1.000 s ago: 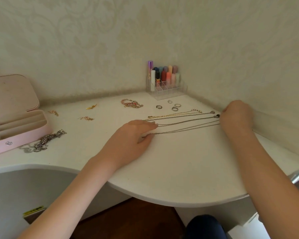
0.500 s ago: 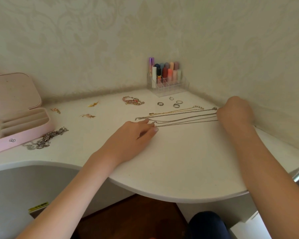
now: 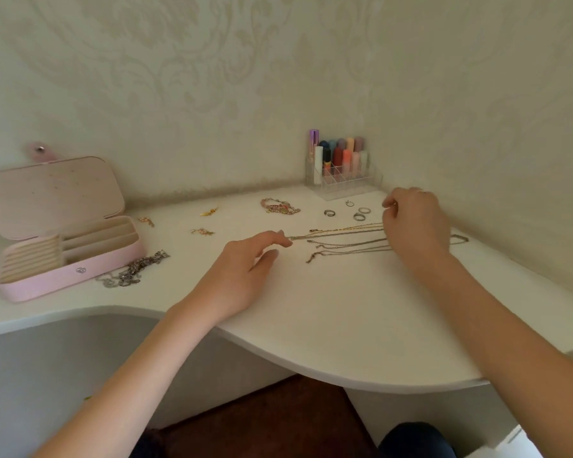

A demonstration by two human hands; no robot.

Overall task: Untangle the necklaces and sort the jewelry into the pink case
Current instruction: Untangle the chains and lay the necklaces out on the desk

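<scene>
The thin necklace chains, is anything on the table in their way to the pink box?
Yes. The left hand and the chunky silver chain heap in front of the open pink jewelry case lie between it and the thin necklace chains.

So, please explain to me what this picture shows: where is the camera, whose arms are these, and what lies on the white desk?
The camera sits on a person's head and looks down, so the two arms are that person's own. There is no machine here.

The left hand hovers with loose fingers, its fingertips at the end of one chain. The right hand is curled over the other ends of the necklaces, thin chains stretched out side by side; what its fingers pinch I cannot tell.

On the white desk there are also:
- an open pink case at the left, with a silver chain pile beside it
- small gold earrings
- a pink bracelet
- several rings
- a clear organizer holding coloured tubes in the corner
</scene>
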